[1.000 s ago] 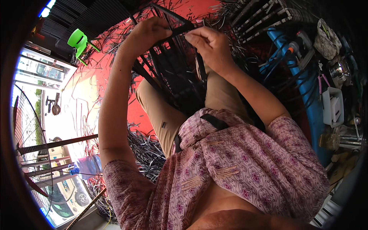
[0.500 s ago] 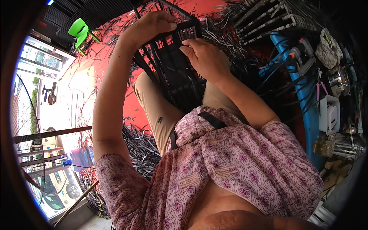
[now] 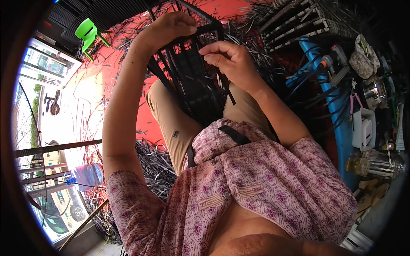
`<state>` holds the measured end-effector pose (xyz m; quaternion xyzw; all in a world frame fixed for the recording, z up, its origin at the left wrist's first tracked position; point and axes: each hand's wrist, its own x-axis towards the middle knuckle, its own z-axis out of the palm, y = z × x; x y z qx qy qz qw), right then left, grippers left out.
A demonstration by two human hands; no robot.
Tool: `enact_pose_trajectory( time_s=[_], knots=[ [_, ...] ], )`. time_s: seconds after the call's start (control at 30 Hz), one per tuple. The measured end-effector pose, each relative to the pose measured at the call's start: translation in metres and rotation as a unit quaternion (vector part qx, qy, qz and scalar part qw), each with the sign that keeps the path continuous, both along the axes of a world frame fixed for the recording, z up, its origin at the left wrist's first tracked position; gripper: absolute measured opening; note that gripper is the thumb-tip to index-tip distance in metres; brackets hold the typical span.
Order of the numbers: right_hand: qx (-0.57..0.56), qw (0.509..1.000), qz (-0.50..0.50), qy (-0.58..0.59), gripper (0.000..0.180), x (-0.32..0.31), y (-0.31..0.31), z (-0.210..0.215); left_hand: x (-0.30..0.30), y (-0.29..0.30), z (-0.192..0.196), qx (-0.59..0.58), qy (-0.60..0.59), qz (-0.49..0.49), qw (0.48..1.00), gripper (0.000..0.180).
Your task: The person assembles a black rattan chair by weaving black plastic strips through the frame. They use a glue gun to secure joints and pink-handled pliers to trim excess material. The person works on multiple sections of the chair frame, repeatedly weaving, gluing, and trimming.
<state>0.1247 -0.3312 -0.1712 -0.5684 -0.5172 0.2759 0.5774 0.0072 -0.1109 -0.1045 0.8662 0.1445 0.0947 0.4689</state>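
Note:
A black woven frame [image 3: 209, 28], a basket-like piece of dark bars and flat strips, stands between my knees. My left hand [image 3: 173, 27] is closed over its top bar at the left, with the fingertips on the rim. Just right of the frame, my right hand [image 3: 232, 62] is closed in a pinch, thumb against forefinger. From beneath this hand a flat black strip [image 3: 231, 96] hangs down toward my right thigh. What lies right between the pinching fingertips is too dark to make out fully. More strips run down inside the frame.
Loose black strips [image 3: 158, 166] lie heaped on the red floor [image 3: 147, 123]. To the right is a blue bench [image 3: 341, 141], with a white container [image 3: 364, 128], pink-handled pliers [image 3: 355, 102] and glass jars beside it. A striped woven piece [image 3: 294, 25] stands behind; a green chair [image 3: 86, 36] is far left.
My right hand has shifted slightly, its fingers now pinched more closely, and a loose strip end now dangles below it. My left hand keeps its place on the frame.

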Motion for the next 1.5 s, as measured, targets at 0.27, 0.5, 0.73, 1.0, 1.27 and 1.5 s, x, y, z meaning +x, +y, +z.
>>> enact_pose_trajectory(
  time_s=[0.27, 0.5, 0.73, 1.0, 1.27, 1.5],
  knots=[
    [0.068, 0.962, 0.238, 0.112, 0.03, 0.047, 0.023, 0.043, 0.003, 0.013, 0.003, -0.042, -0.008, -0.066, 0.997, 0.029],
    [0.104, 0.987, 0.118, 0.018, 0.027, 0.046, 0.065, 0.043, -0.005, 0.006, -0.001, -0.047, -0.01, 0.029, 0.998, 0.026],
    [0.186, 0.939, 0.033, -0.287, 0.02, 0.074, 0.122, 0.072, -0.003, -0.001, 0.003, -0.042, -0.02, 0.089, 0.995, 0.028],
    [0.147, 0.952, 0.112, -0.246, 0.023, 0.09, 0.176, 0.04, -0.006, -0.003, -0.01, 0.149, -0.043, 0.216, 0.964, 0.029],
    [-0.036, 0.938, 0.246, -0.24, 0.018, 0.115, 0.225, -0.004, -0.012, -0.046, -0.014, 0.458, -0.199, 0.098, 0.861, 0.038],
    [-0.108, 0.926, 0.154, -0.328, 0.041, 0.108, 0.221, 0.009, 0.002, -0.05, -0.009, 0.351, -0.114, 0.087, 0.925, 0.046]
  ],
)
